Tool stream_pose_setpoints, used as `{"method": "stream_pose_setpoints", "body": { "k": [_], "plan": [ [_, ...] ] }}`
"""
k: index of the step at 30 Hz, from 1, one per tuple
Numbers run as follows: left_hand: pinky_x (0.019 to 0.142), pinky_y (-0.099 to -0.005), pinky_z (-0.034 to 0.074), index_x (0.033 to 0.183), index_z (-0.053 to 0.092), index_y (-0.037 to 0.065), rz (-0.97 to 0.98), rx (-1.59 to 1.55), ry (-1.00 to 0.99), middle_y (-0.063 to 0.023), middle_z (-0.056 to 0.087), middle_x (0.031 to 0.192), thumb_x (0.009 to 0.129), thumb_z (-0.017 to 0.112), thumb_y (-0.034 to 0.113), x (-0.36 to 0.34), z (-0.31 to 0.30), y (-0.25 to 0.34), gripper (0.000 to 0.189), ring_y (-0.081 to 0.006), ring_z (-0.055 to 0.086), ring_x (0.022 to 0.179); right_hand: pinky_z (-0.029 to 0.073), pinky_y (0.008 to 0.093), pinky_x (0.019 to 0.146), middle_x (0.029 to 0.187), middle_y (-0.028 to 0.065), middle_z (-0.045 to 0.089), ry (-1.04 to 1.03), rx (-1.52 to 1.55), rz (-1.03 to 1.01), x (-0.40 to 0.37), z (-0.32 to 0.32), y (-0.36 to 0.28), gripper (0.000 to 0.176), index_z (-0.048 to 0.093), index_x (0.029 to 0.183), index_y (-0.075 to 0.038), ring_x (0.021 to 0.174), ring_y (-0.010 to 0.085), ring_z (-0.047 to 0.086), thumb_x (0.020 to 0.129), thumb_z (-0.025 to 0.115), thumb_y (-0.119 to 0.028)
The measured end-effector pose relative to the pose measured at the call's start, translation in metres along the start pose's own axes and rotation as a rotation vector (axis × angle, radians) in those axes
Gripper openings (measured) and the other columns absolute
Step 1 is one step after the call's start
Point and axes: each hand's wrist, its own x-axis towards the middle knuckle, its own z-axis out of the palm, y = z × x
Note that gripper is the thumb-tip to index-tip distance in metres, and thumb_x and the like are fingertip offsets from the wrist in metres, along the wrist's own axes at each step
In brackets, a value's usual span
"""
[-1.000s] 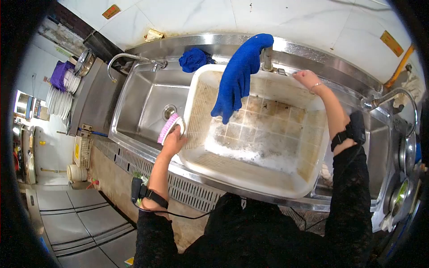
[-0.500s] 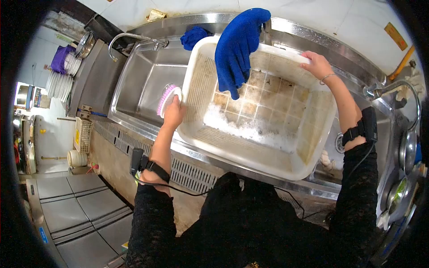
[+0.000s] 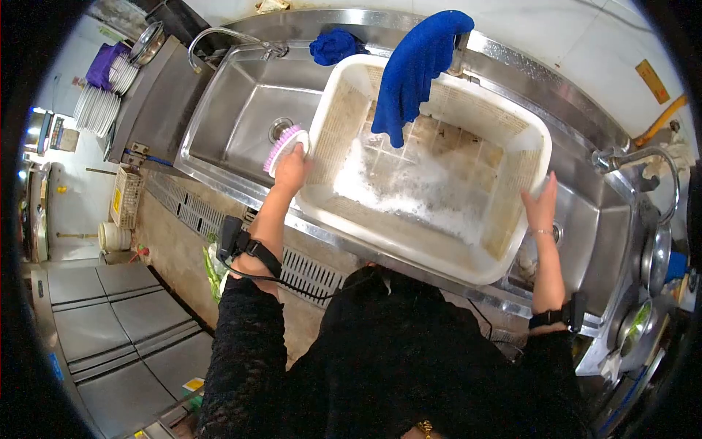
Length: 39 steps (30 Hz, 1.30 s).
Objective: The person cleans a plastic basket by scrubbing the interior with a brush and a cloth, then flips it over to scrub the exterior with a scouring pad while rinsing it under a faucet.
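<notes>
A: Left hand?
B: The left hand (image 3: pixel 291 172) is closed around a pink-bristled brush (image 3: pixel 285 148), bristles facing away from the person. Hand and brush are at the tub's 9 o'clock, touching the outside of its left wall.

A: Right hand?
B: The right hand (image 3: pixel 541 208) is open, with the fingers straight and laid flat against the tub's right wall at about 4 o'clock. It is gripping nothing.

A: Tub position?
B: The white tub (image 3: pixel 409 256) is mid-frame, lying across the steel sink with its near rim over the sink's front edge. White foam (image 3: pixel 409 186) covers much of its stained floor.

A: Surroundings?
B: A blue cloth (image 3: pixel 417 69) hangs from a tap at the tub's 12 o'clock, its end dangling over the tub's interior. The left basin (image 3: pixel 234 102) lies at 9 o'clock, and its drain (image 3: pixel 280 129) is just beside the brush. Stacked plates (image 3: pixel 99 110) are at 10 o'clock, well apart.
</notes>
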Motion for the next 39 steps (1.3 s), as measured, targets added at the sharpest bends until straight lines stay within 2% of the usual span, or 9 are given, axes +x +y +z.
{"method": "stream_pose_setpoints", "body": {
  "k": [11,15,20,22,25,27,33,37,39],
  "plan": [
    [0.074,-0.0475,0.047,0.101,0.051,0.004,0.008,0.339,-0.079,-0.0207,0.062,0.089,0.083,0.057,0.019,0.005,-0.034,0.022,0.025,-0.0391,0.06,0.086,0.041,0.0325,0.089,0.112,0.0143,0.055,-0.183,0.506,0.323,-0.106,0.031,0.055,0.051,0.043,0.125,0.002,0.101,0.0242,0.054,0.082,0.063,-0.018],
    [0.075,-0.0449,0.048,0.109,0.052,0.009,0.393,0.025,-0.051,-0.0183,0.063,0.093,0.084,0.056,0.02,-0.008,-0.056,0.068,0.028,-0.0363,0.059,0.089,0.039,0.0293,0.09,0.116,0.0122,0.053,-0.027,0.715,0.456,-0.128,0.011,0.042,0.044,0.042,0.127,0.002,0.104,0.0172,0.05,0.092,0.052,-0.023],
    [0.08,-0.0421,0.046,0.119,0.049,0.01,0.717,-0.215,-0.34,-0.0183,0.059,0.105,0.081,0.06,0.015,0.018,0.061,0.073,0.04,-0.0332,0.059,0.094,0.036,0.0317,0.096,0.123,0.0166,0.049,0.024,0.642,0.445,-0.159,0.003,0.037,0.046,0.04,0.13,0.001,0.111,0.0213,0.047,0.093,0.05,-0.025],
    [0.087,-0.0423,0.043,0.125,0.047,0.014,0.738,0.235,-0.397,-0.015,0.058,0.11,0.081,0.059,0.015,0.027,0.097,0.067,0.045,-0.0317,0.055,0.103,0.035,0.0338,0.097,0.125,0.0182,0.048,0.018,0.535,0.323,-0.17,0.004,0.034,0.048,0.039,0.131,0.001,0.113,0.0244,0.047,0.092,0.051,-0.024],
    [0.095,-0.0435,0.039,0.128,0.045,0.016,0.726,0.391,-0.636,-0.0131,0.055,0.121,0.083,0.056,0.019,0.028,0.138,0.074,0.047,-0.0298,0.05,0.113,0.036,0.0375,0.096,0.126,0.0205,0.047,-0.017,0.309,0.233,-0.178,0.001,0.016,0.055,0.039,0.131,-0.001,0.115,0.0316,0.047,0.087,0.056,-0.03],
    [0.099,-0.0445,0.036,0.131,0.043,0.016,0.96,0.337,-0.676,-0.0139,0.046,0.132,0.086,0.051,0.022,0.024,0.194,0.084,0.046,-0.0303,0.045,0.12,0.037,0.0384,0.096,0.125,0.0211,0.047,-0.021,0.178,0.202,-0.179,0.002,0.002,0.055,0.039,0.13,-0.001,0.115,0.0339,0.047,0.086,0.056,-0.03],
    [0.094,-0.0402,0.039,0.127,0.046,0.009,0.817,-0.227,-0.993,-0.0152,0.051,0.126,0.087,0.051,0.035,-0.047,0.164,0.268,0.048,-0.0335,0.05,0.112,0.039,0.04,0.094,0.123,0.0206,0.048,-0.005,0.099,0.248,-0.173,0.005,-0.005,0.058,0.037,0.13,-0.001,0.113,0.0357,0.048,0.083,0.058,-0.028],
    [0.092,-0.0401,0.04,0.124,0.048,0.008,0.921,-0.393,-1.028,-0.0155,0.052,0.124,0.083,0.056,0.043,-0.067,0.131,0.303,0.054,-0.033,0.051,0.11,0.038,0.0391,0.095,0.126,0.0202,0.047,-0.001,0.086,0.246,-0.174,0.007,-0.002,0.056,0.04,0.129,0.0,0.115,0.0353,0.047,0.083,0.058,-0.029],
    [0.092,-0.0399,0.04,0.123,0.049,0.008,1.07,-0.128,-1.059,-0.0149,0.053,0.122,0.082,0.058,0.046,-0.068,0.111,0.299,0.057,-0.0322,0.051,0.111,0.038,0.0394,0.095,0.126,0.0204,0.047,0.008,0.095,0.237,-0.176,0.009,0.0,0.056,0.04,0.129,-0.002,0.115,0.0355,0.047,0.083,0.058,-0.03]
  ]
}}
